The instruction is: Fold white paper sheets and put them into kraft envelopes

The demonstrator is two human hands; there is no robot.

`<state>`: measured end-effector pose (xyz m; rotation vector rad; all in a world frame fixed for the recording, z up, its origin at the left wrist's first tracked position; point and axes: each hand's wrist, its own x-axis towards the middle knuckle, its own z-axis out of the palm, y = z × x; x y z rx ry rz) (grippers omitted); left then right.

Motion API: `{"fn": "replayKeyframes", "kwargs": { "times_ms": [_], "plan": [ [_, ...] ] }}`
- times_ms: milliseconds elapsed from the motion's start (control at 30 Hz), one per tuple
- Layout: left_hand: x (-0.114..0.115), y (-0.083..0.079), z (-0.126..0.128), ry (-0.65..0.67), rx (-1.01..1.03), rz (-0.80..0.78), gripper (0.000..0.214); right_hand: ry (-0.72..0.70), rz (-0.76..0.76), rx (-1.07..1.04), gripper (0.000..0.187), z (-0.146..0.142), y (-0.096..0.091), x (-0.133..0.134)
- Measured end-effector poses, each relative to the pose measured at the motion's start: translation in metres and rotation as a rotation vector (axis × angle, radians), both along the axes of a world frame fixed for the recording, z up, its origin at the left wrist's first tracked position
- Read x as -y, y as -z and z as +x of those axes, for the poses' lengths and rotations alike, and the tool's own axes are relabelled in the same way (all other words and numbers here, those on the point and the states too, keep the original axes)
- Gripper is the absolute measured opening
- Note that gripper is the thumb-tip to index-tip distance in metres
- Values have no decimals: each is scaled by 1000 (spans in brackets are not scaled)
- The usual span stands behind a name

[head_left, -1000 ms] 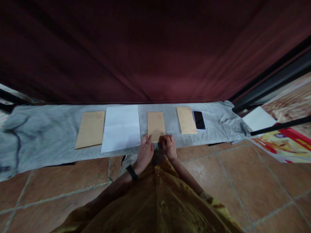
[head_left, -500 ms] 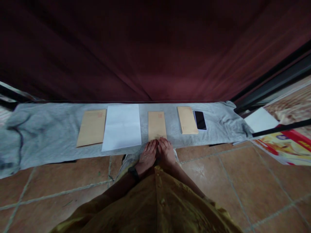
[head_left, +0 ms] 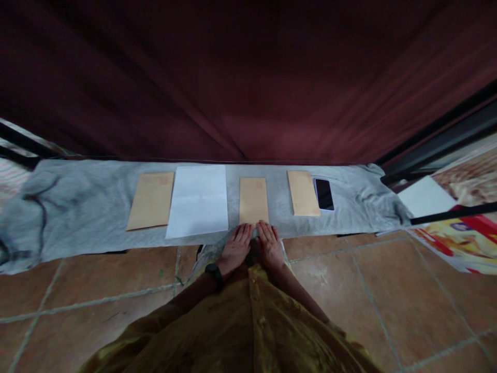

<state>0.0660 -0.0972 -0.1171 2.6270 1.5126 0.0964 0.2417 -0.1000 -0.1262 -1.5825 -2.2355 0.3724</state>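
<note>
My left hand and my right hand lie flat side by side, fingers stretched out, at the near edge of a grey cloth. Their fingertips reach the near end of a narrow brown envelope in the middle of the cloth. Neither hand holds anything. A black band sits on my left wrist. To the left lie a white sheet of paper and a wider brown envelope. To the right lie another brown envelope and a black phone.
A dark red curtain hangs behind the cloth. The floor is brown tile. At the right are a white sheet, a black bar and a colourful printed sheet. My yellow garment fills the bottom middle.
Both hands drew back toward me from the narrow envelope's near end and came to rest flat together at the cloth's edge. The envelope lies flat. The view shifted slightly.
</note>
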Motion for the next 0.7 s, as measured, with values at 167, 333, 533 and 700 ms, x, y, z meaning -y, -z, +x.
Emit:
{"fn": "replayKeyframes", "kwargs": {
  "times_ms": [167, 333, 533, 700],
  "plan": [
    [2, 2, -7, -44, 2, -7, 66, 54, 17, 18, 53, 6, 1, 5],
    [-2, 6, -6, -26, -72, 60, 64, 71, 35, 45, 52, 0, -4, 5],
    [-7, 6, 13, -42, -278, 183, 60, -55, 43, 32, 55, -21, -4, 1],
    [-7, -6, 12, 4, -271, 194, 59, -51, 58, 74, 55, -12, 3, 2]
  ]
}}
